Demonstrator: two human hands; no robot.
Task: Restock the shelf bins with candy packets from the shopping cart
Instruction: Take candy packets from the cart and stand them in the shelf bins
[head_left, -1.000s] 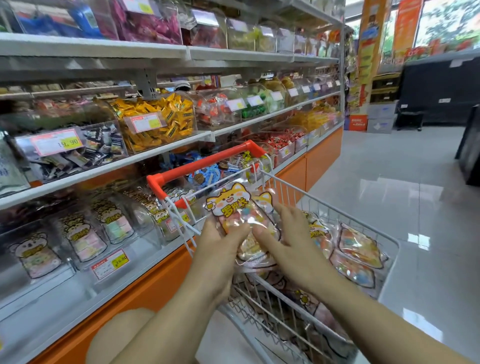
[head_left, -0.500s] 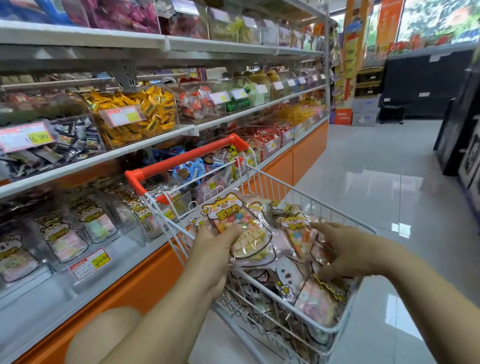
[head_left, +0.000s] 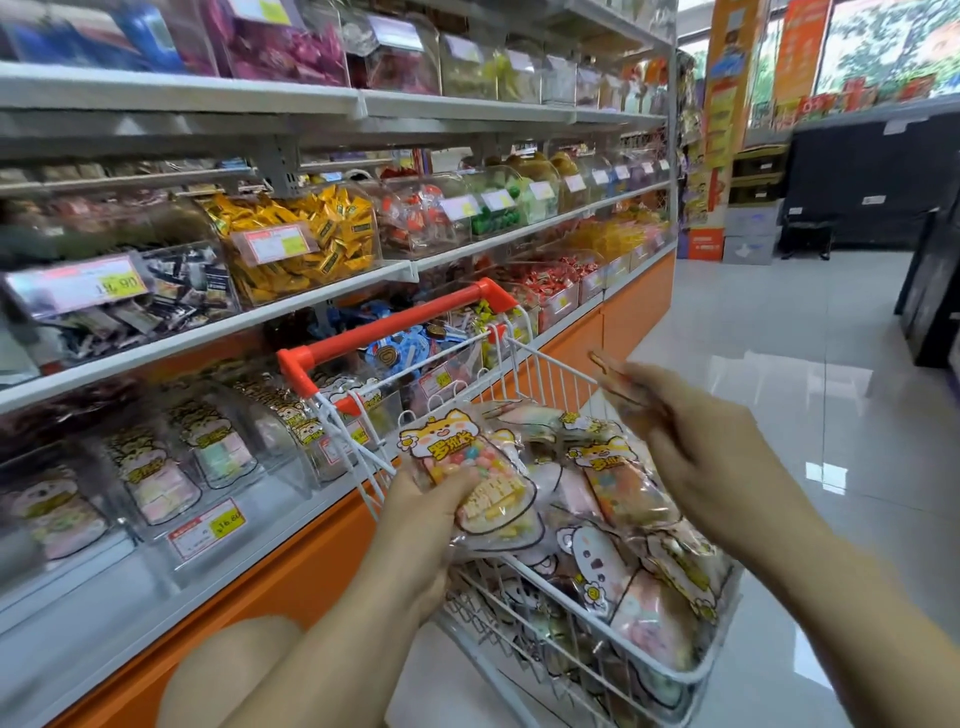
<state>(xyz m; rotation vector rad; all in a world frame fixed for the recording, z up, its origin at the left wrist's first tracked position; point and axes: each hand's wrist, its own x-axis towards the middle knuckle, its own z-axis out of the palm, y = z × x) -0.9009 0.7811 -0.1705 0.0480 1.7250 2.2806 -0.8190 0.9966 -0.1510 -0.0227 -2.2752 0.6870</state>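
A white wire shopping cart (head_left: 545, 364) with a red handle stands against the shelf, holding several cartoon-printed candy packets (head_left: 618, 488). My left hand (head_left: 426, 519) grips a stack of these packets (head_left: 478, 467) over the cart's near left corner. Above the cart's right side, my right hand (head_left: 711, 457) pinches another packet (head_left: 618, 379), which is blurred and tilted edge-on. Clear shelf bins (head_left: 171, 467) on the lowest shelf at left hold packets of the same kind.
Upper shelves carry clear bins of yellow (head_left: 306, 234), red (head_left: 550, 280) and green (head_left: 493, 218) sweets with price tags. An orange base panel (head_left: 291, 566) runs under the shelving. A glossy tiled aisle (head_left: 779, 332) opens to the right, with dark cabinets (head_left: 930, 291) at far right.
My right hand has risen out of the cart with a packet pinched in its fingers. The left hand keeps its stack in about the same place.
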